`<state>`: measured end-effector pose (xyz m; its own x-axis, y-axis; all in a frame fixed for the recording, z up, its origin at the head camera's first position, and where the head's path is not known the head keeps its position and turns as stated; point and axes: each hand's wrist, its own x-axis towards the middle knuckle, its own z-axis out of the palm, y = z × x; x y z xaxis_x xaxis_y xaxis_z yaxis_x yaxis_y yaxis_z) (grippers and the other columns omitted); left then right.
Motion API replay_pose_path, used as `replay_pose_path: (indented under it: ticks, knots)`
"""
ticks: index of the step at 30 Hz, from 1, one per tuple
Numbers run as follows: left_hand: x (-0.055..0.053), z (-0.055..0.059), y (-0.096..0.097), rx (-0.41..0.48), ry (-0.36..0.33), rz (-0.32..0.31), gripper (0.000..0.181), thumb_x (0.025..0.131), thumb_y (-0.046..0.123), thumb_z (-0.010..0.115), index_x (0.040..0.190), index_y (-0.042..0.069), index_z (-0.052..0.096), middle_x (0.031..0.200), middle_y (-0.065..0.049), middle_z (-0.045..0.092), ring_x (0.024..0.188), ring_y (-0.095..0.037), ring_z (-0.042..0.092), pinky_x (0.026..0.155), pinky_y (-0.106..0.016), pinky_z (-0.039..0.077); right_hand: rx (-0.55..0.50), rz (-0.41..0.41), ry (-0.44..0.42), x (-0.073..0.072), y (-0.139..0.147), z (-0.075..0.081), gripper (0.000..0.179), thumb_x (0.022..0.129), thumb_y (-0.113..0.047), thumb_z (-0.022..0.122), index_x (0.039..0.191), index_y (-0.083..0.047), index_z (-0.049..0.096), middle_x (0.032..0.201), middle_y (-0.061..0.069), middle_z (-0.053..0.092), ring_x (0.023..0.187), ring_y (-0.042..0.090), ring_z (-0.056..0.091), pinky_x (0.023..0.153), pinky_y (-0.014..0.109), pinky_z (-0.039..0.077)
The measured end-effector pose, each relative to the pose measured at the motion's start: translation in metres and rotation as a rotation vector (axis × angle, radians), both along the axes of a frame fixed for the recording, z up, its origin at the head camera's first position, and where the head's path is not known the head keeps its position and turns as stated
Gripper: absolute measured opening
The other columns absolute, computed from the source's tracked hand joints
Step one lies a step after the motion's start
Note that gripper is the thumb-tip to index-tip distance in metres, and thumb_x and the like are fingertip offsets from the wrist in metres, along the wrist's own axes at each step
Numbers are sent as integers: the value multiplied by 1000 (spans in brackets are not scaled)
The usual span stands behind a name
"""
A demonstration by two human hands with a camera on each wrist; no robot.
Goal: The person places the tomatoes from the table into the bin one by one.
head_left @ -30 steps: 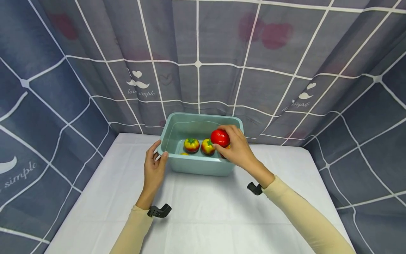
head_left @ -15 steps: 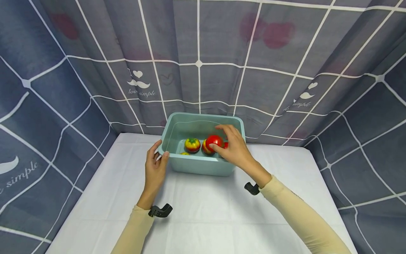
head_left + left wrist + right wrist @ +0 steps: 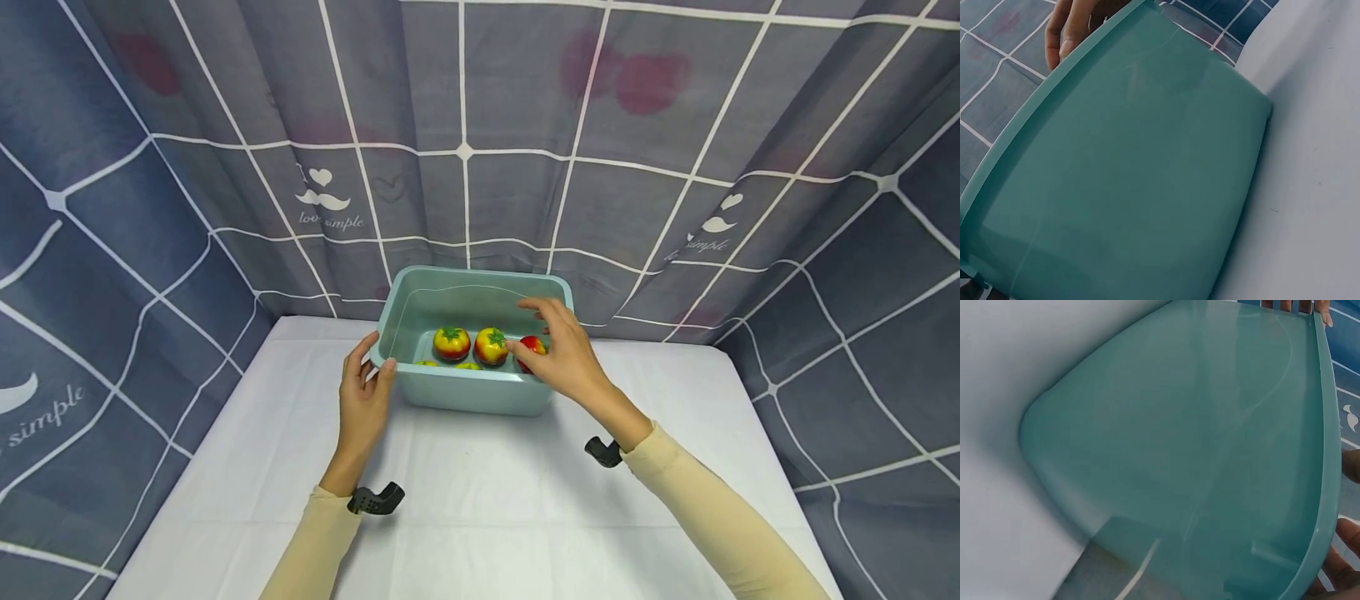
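A pale green plastic bin (image 3: 472, 392) stands on the white cloth, with several toy fruits inside. My left hand (image 3: 363, 408) grips its front-left corner, thumb at the front rim and fingers along the left side. Two red-and-yellow toy fruits with green leafy tops, one at the left (image 3: 452, 343) and a middle fruit (image 3: 491, 346), sit in plain sight. My right hand (image 3: 566, 354) hovers over the right end, thumb and fingers spread, beside a redder toy fruit (image 3: 532, 348) that it partly covers. In the right wrist view, right fingers (image 3: 1347, 537) show past the bin's rim (image 3: 1330, 456).
Yellow tops of more fruit, one a small tip (image 3: 467, 366), peek above the front wall, which hides the rest. A grey grid-patterned curtain (image 3: 517, 200) hangs behind the bin and at both sides. White cloth (image 3: 480, 500) covers the table.
The red toy fruit in my right hand has gone down into the bin and been let go; a yellow top now shows near the front wall. My left hand has stayed at the corner.
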<state>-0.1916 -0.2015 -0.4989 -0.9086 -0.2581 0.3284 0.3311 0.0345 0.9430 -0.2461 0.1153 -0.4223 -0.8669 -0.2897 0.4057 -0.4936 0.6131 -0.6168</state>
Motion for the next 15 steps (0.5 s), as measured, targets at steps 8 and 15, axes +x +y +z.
replay_pose_path:
  ticks: [8,15]
  knots:
    - [3,-4,-4,-40,-31,-6,57,108,10,65,161,14,47,165,-7,40,142,-29,52,103,-7,50,-28,-43,46,12,20,-8,53,96,-29,83,143,-18,63,134,5,65,116,28,57,96,44,49]
    - [19,-15,-11,-155,-29,-7,62,109,12,65,165,22,42,163,-8,47,143,-29,54,107,-9,49,-93,-126,112,28,52,-23,42,100,-22,76,140,-12,66,137,9,68,123,32,60,101,46,49]
